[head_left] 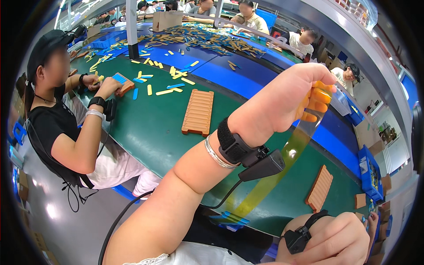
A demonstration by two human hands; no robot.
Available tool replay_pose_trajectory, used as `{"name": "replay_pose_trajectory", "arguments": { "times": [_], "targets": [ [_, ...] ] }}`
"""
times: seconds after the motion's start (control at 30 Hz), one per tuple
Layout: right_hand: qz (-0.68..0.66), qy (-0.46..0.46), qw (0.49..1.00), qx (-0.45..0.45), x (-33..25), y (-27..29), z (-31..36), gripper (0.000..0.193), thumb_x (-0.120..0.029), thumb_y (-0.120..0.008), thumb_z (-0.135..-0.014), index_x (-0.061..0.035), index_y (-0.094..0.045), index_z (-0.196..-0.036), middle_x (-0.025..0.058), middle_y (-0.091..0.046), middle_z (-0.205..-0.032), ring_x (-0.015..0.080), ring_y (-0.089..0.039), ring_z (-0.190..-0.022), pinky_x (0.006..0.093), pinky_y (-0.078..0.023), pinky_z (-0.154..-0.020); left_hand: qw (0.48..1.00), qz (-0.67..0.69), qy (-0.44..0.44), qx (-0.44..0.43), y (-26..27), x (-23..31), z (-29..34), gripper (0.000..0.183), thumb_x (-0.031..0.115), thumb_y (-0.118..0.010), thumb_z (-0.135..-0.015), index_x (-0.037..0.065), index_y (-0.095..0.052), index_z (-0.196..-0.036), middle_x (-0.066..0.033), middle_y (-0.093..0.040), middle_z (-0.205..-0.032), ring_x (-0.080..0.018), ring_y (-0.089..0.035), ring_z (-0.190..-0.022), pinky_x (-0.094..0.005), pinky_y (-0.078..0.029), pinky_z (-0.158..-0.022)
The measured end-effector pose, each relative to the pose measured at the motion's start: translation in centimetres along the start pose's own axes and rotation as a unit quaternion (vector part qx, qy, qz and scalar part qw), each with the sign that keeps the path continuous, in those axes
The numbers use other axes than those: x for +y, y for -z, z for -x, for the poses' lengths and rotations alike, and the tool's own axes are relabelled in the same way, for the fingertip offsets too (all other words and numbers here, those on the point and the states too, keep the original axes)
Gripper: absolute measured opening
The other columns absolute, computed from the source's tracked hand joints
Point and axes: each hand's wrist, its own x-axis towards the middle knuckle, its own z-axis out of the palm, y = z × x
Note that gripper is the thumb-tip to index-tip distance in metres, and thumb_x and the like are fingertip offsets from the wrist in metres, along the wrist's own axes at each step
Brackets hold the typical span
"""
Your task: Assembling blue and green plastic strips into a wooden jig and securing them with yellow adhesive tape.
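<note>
My left hand (pixel 304 95) is raised over the green table, wrist bent and fingers curled on a long strip of clear yellow film (pixel 269 183). The fingers look orange, apparently through the film. The strip slants down to the table's near edge, where several blue sticks (pixel 232 217) lie at its lower end. My right hand (pixel 338 240) is low at the right, knuckles up and fingers bent together; their tips and anything under them are hidden. A ridged orange-brown block (pixel 319 189) lies on the table above it.
Another ridged block (pixel 198 111) lies mid-table, with loose yellow and blue sticks (pixel 176 73) beyond. A large stick pile (pixel 198 37) covers the blue belt (pixel 247 79). A co-worker (pixel 66 115) sits at left, holding sticks over a block. A blue bin (pixel 370 174) stands at right.
</note>
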Motion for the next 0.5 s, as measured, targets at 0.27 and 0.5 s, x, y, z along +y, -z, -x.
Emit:
{"name": "replay_pose_trajectory", "arguments": {
  "times": [0.27, 0.5],
  "targets": [
    [0.044, -0.054, 0.998, -0.008, -0.47, -0.18, -0.14, 0.009, -0.008, -0.062, -0.079, 0.0004, -0.066, -0.078, 0.017, -0.069, -0.084, 0.0278, -0.069, -0.069, 0.033, -0.052, -0.059, 1.0, 0.001, -0.012, 0.011, -0.08, 0.11, 0.39, 0.036, 0.034, -0.06, -0.087, 0.002, -0.065, -0.102, -0.0042, -0.062, -0.087, -0.0169, -0.062, -0.077, -0.0335, -0.05, -0.074],
    [0.037, -0.048, 0.998, -0.035, -0.43, -0.03, 0.13, 0.01, -0.009, -0.063, -0.078, -0.0008, -0.066, -0.073, 0.0157, -0.069, -0.08, 0.026, -0.069, -0.068, 0.0313, -0.051, -0.058, 1.0, 0.011, 0.0, -0.013, 0.31, 0.04, -0.01, 0.035, 0.034, -0.06, -0.087, 0.002, -0.064, -0.1, -0.0039, -0.061, -0.086, -0.0171, -0.061, -0.077, -0.0334, -0.05, -0.073]
  ]
}}
